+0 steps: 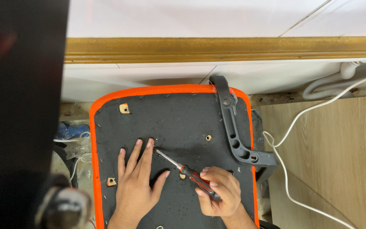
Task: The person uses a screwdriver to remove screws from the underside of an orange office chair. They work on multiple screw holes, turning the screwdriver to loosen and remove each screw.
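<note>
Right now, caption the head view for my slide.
Left hand flat on upturned chair seat; right hand holds red-handled screwdriver, tip at left fingertips.

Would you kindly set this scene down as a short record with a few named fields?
Surface: upturned chair seat, black underside with orange mesh edging
Left hand: left hand pressed flat on the seat, fingers spread
Right hand: right hand gripping a screwdriver by its red and black handle
Tool tip: shaft tip lies by the left fingertips
Fitted part: dark plastic armrest bracket along the seat's right side
Nearby: white cable across the wooden floor
</note>
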